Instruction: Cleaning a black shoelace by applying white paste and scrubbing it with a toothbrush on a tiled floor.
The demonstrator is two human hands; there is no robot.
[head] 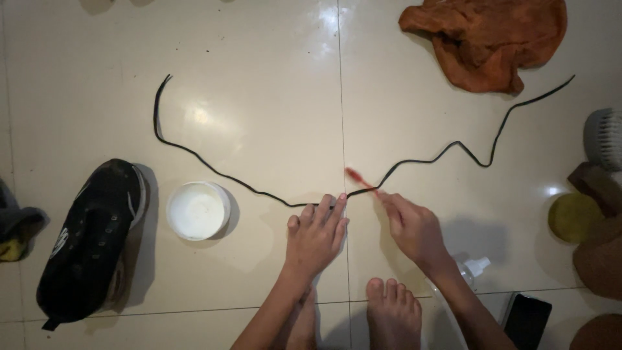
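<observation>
A long black shoelace (214, 170) lies stretched in loose waves across the glossy cream tiled floor (259, 84), running from far left to far right. Near its middle, the left hand (315, 236) lies flat, fingers (335, 210) spread and released, their tips pinning the lace to the tile. Just to the right, the right hand (414, 227) has its fingers clenched around the handle of a red toothbrush (360, 179), whose blurred head sits at or just above the lace, beside the pinned spot.

Scrubbing such a thin, limp cord would seem to go best in short strokes along its length, close to the pinning fingertips, so that the lace stays taut and does not bunch up.

To the left, a round white tub (197, 210) of pale, smooth contents stands near a worn black sneaker (91, 240) with no lace in its eyelets. A crumpled orange cloth (486, 39) lies at the far right. At the right edge sit a grey bristled brush (604, 137) and a round yellow sponge (573, 217). Nearer, a clear spray bottle (472, 267) and a dark phone (526, 319) lie beside the person's bare feet (392, 311).
</observation>
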